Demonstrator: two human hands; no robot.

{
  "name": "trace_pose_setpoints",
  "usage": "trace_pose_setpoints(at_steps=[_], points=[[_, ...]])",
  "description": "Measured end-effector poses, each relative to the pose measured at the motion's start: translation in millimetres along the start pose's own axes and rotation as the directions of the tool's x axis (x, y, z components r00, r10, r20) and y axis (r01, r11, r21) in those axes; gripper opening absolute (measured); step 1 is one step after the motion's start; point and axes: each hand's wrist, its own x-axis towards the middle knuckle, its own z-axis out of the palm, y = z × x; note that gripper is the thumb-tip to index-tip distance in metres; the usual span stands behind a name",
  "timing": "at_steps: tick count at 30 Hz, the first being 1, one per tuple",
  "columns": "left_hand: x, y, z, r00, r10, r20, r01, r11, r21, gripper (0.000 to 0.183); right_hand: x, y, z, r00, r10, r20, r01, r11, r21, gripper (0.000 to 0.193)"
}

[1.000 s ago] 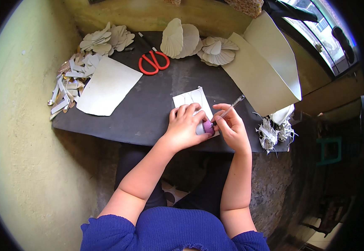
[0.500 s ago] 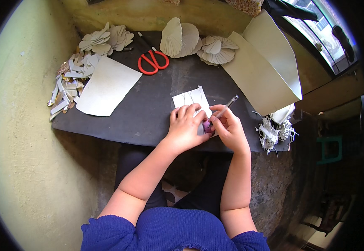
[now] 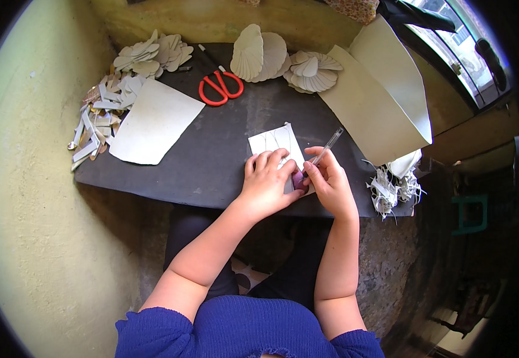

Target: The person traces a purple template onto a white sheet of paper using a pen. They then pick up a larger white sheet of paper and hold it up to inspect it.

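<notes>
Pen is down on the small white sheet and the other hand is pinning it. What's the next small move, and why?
Probably carry the pen stroke on along the small white sheet. The right hand holds the pen tip at the sheet's lower edge, faint curved lines already show higher up, and the left hand presses the sheet flat on the dark board.

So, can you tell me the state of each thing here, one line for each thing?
left hand: flat on the small paper, pressing it down
right hand: holding the pen
pen: tilted, tip down at the small paper
small paper: flat, curved lines drawn on it
red scissors: lying closed
large sheet: lying flat
</notes>
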Motion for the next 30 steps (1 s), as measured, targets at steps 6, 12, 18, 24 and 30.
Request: trace_pose_setpoints(at_steps=[6,12,18,24,30], points=[[-1,-2,3,1.0,0.016,-0.013,-0.016,0.999,0.037,0.054,0,1,1,1.0,-0.008,0.006,0.008,0.999,-0.044,0.031],[-1,-3,4,0.999,0.032,-0.022,-0.031,0.998,0.051,0.055,0,8,0,0.998,-0.052,0.038,0.054,0.997,-0.05,0.036],[-2,-3,4,0.999,0.028,-0.016,-0.028,0.999,0.046,0.055,0,5,1,0.999,-0.048,0.007,0.048,0.996,-0.072,0.036],[-2,-2,3,1.0,0.025,-0.003,-0.025,0.999,0.045,0.055,1,3,0,0.997,-0.077,-0.033,0.072,0.991,-0.117,0.035],[-2,-2,3,1.0,0.027,-0.013,-0.026,0.999,0.046,0.055,1,-2,1,0.993,-0.109,-0.05,0.094,0.968,-0.234,0.04]])
